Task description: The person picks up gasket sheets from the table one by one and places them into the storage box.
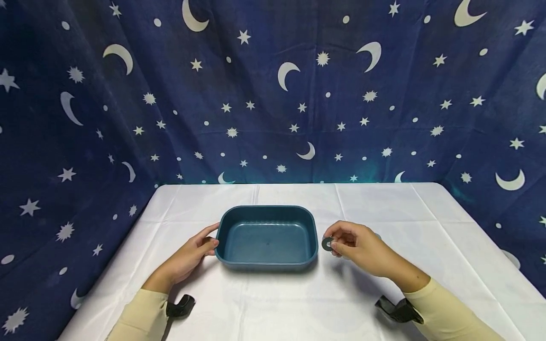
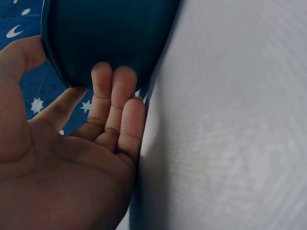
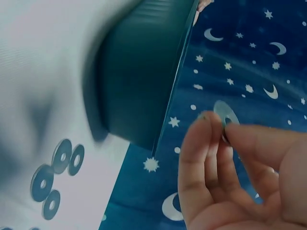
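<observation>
A dark teal rectangular plastic bin [image 1: 266,264] sits on the white-covered table, with nothing inside. At its left end is my left hand [image 1: 187,258], thumb at the rim and the other fingers laid nearly straight against the outer wall [image 2: 112,40]. Just off the bin's right end, my right hand [image 1: 362,248] pinches a flat metal washer [image 3: 221,107] between thumb and fingertips. The washer is held up above the table, beside the rim. Several more washers [image 3: 42,173] lie on the cloth near the bin in the right wrist view; the right hand mostly hides them in the head view.
White cloth [image 1: 273,308] with fold lines covers the table. A dark blue curtain [image 1: 264,94] with moons and stars hangs behind and along the sides. Black straps [image 1: 181,307] are on both wrists over pale yellow sleeves [image 1: 141,315].
</observation>
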Available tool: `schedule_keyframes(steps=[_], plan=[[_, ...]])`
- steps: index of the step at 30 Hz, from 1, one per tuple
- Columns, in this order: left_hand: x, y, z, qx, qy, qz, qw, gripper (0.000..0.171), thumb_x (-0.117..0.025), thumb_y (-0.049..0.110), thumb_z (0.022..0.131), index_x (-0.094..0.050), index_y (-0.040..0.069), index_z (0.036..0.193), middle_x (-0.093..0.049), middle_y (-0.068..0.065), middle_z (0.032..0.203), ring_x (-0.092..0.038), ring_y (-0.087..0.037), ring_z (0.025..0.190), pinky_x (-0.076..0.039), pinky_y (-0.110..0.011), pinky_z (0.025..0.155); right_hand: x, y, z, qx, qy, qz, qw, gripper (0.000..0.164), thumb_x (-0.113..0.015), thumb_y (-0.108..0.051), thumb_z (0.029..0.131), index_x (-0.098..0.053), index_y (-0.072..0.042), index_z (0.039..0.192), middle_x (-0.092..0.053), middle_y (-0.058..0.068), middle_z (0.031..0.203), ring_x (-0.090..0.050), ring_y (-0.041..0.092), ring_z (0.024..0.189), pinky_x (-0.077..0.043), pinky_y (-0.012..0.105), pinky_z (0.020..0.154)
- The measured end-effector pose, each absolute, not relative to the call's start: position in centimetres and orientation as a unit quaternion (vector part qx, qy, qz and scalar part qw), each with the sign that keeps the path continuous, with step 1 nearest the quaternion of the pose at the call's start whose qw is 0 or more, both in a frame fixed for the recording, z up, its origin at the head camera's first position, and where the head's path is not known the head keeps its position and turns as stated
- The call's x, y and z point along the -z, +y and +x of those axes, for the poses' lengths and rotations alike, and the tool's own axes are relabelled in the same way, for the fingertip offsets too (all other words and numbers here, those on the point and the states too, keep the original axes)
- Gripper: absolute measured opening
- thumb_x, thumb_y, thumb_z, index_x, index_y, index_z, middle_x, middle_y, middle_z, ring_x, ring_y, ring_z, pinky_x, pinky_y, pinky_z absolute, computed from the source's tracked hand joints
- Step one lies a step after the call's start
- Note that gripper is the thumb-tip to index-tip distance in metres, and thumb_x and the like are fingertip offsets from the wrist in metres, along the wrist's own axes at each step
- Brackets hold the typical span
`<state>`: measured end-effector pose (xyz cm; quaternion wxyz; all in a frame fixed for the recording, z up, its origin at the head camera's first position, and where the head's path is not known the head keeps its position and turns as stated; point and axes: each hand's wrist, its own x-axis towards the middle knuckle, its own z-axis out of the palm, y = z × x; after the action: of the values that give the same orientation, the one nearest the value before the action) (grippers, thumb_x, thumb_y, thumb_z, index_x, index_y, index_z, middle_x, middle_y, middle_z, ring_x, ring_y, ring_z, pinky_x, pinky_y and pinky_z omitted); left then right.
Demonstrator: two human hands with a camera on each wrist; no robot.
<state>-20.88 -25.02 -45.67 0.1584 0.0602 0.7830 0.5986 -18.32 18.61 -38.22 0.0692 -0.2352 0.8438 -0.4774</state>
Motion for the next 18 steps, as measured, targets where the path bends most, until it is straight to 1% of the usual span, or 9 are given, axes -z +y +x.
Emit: schedule_keyframes(steps=[2, 9, 13, 15, 18], plan=[[45.6, -25.0, -20.9, -0.596, 0.784, 0.064, 0.161, 0.064, -0.055, 0.03, 0.103, -0.026, 0.013, 0.158, -0.056, -0.01, 0.117, -0.055, -0.013, 0.111, -0.047, -0.021, 0.093, 38.0, 18.1, -18.6, 0.484, 0.842, -0.229, 0.066, 0.016, -0.063, -0.001, 0.094, -0.064, -0.006, 0.11, -0.066, 0.007, 0.083, -0.066, 0.018, 0.074, -0.056, 0.031, 0.071], [45.6, -25.1, -20.9, -0.599, 0.782, 0.068, 0.158, 0.064, -0.056, 0.03, 0.103, -0.026, 0.012, 0.158, -0.057, -0.01, 0.116, -0.056, -0.011, 0.11, -0.047, -0.02, 0.093, 37.8, 16.1, -19.7, 0.479, 0.848, -0.22, 0.057, 0.018, -0.062, 0.001, 0.094, -0.066, -0.007, 0.111, -0.065, 0.007, 0.083, -0.065, 0.019, 0.075, -0.054, 0.029, 0.069], [45.5, -25.1, -20.8, -0.599, 0.782, 0.072, 0.157, 0.065, -0.056, 0.029, 0.103, -0.026, 0.011, 0.158, -0.057, -0.009, 0.116, -0.056, -0.009, 0.109, -0.047, -0.02, 0.093, 37.8, 14.9, -20.3, 0.474, 0.847, -0.233, 0.065, 0.019, -0.06, 0.003, 0.094, -0.067, -0.007, 0.11, -0.064, 0.007, 0.085, -0.065, 0.021, 0.077, -0.057, 0.033, 0.071], [45.5, -25.1, -20.8, -0.598, 0.782, 0.073, 0.158, 0.065, -0.055, 0.029, 0.103, -0.025, 0.01, 0.158, -0.057, -0.009, 0.117, -0.056, -0.008, 0.109, -0.047, -0.019, 0.093, 37.8, 14.3, -20.6, 0.469, 0.847, -0.241, 0.063, 0.019, -0.061, 0.003, 0.094, -0.068, -0.006, 0.109, -0.064, 0.007, 0.085, -0.066, 0.021, 0.077, -0.057, 0.033, 0.07], [45.6, -25.0, -20.8, -0.601, 0.781, 0.069, 0.158, 0.065, -0.056, 0.029, 0.103, -0.026, 0.011, 0.158, -0.057, -0.008, 0.116, -0.057, -0.008, 0.108, -0.047, -0.019, 0.093, 37.9, 13.5, -21.0, 0.448, 0.857, -0.249, 0.054, 0.019, -0.062, 0.002, 0.093, -0.071, -0.007, 0.108, -0.064, 0.005, 0.085, -0.064, 0.017, 0.074, -0.055, 0.03, 0.067]])
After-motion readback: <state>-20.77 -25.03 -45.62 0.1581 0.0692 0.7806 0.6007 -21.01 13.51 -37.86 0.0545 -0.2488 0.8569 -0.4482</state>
